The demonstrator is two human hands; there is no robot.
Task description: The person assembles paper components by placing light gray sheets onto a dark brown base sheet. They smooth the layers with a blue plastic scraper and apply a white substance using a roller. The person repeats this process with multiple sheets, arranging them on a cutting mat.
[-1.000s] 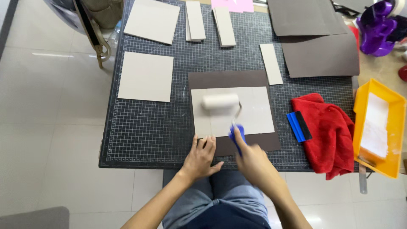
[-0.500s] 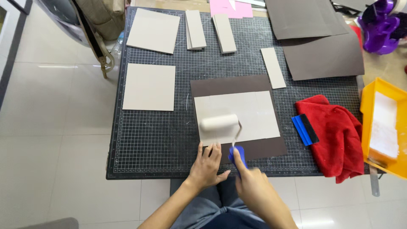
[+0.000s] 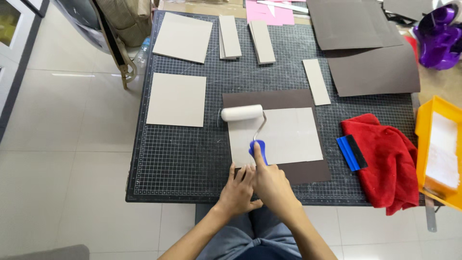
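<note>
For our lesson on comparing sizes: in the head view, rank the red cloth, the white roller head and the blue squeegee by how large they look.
1. Red cloth, clearly the largest.
2. White roller head.
3. Blue squeegee, close in apparent size to the roller head, so ranks 2 and 3 are unsure.

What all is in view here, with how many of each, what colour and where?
cutting mat: one, dark gridded, centre
boards: three, beige, two left, one on brown sheet
strips: three places, beige, top
brown sheets: three, one centre, two top right
roller: one, white, blue handle, on centre board
cloth: one, red, right
scraper: one, blue, on cloth edge
tray: one, yellow, far right
left hand: on mat
right hand: holding roller handle
</note>
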